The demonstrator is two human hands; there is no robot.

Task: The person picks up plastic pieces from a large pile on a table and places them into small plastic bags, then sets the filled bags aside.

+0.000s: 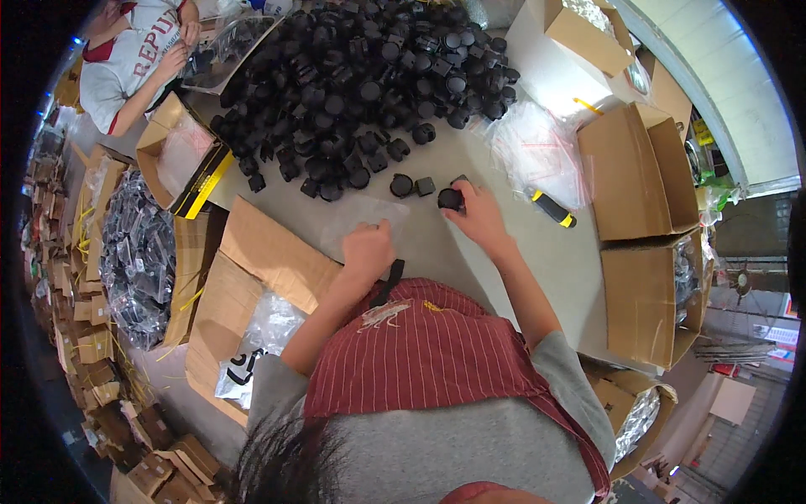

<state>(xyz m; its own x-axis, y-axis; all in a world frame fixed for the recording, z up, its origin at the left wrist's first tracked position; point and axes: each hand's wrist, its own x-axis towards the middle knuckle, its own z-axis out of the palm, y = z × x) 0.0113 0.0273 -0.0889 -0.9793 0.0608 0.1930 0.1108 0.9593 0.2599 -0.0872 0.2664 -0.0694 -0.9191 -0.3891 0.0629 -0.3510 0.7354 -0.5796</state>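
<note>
Under both hands and stretching beyond them lies a pale grey table (550, 269), its near edge hidden by the striped apron (420, 349) and its outline bent by the lens. A great heap of black plastic pieces (361, 76) covers its far part, overlapping so thickly that single shapes are hard to make out; the top of the picture cuts it off. Two open cardboard boxes (625, 181) bound the right side, their contents mostly hidden by their walls, and a folded cardboard sheet (273, 256) closes in the left. At the upper left another person (138, 59) is partly cut off by the rim. Bare table remains between the right forearm and the boxes, with a narrower strip between the hands. Crumpled clear bags (537, 147) lie beyond that room, a yellow-and-black cutter (553, 208) at their near edge. The left hand (369, 252) is at a flat clear bag (390, 217), its fingers curled; whether they pinch the film cannot be told. The right hand (483, 223) has its fingers closed on a round black piece (450, 199), partly covered by them, just above the table. Just left of those fingers sit two loose black pieces (402, 185), side by side.
</note>
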